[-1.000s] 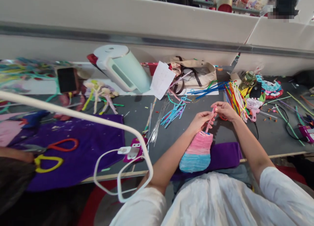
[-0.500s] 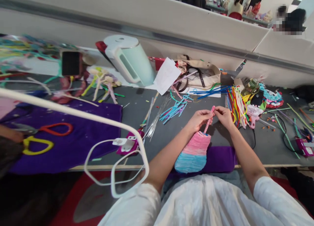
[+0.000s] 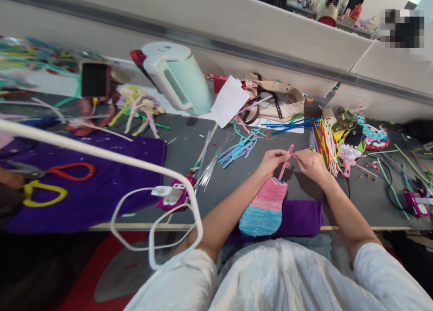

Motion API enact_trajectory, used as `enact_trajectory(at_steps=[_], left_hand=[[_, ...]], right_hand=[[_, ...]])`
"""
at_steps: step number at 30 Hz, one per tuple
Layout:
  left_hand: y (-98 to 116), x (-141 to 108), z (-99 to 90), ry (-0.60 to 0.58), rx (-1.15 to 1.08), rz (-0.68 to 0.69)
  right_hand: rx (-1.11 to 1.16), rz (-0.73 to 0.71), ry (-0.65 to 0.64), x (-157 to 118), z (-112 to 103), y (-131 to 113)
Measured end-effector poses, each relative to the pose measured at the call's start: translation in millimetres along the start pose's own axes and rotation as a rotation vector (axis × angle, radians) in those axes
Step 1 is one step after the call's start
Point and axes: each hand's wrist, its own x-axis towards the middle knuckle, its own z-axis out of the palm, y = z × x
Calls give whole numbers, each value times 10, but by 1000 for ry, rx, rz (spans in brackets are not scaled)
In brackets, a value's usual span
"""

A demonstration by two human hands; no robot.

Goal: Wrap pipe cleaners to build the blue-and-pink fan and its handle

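A pink and blue ribbed piece (image 3: 262,207) hangs below my left hand (image 3: 274,161), over the table edge and beside a purple cloth (image 3: 302,217). From its top rises a twisted pink stem (image 3: 283,170). My left hand is closed on this stem, thumb and fingers pinched near its upper end. Just right of the stem's tip, my right hand (image 3: 310,163) is closed, with its fingertips pinched on a thin pink end that reaches the stem. The fingers hide part of that end.
A kettle (image 3: 182,79) stands behind, left of a beige bag (image 3: 284,101). Colourful stems (image 3: 326,144) and a pink glue gun (image 3: 348,160) lie to the right. A white cable (image 3: 135,160) crosses the left foreground. Another person's hand (image 3: 11,178) is near scissors (image 3: 72,171).
My right hand has moved slightly right and turned, its fingertips now a little away from the stem's tip. The view has shifted slightly. My left hand still grips the stem.
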Motion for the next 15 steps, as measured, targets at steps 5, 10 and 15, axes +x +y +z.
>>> enact_trajectory(at_steps=[5,10,15], left_hand=[[-17,97,-28,-45,165,-52],[-1,155,7,-143,342,-103],[-17,77,112,-203,319,-78]], right_hand=[[-305,-206,-200,111,-276,-40],[-376,-444,-351,371,-466,-51],[-283,-567,-413,645,-546,54]])
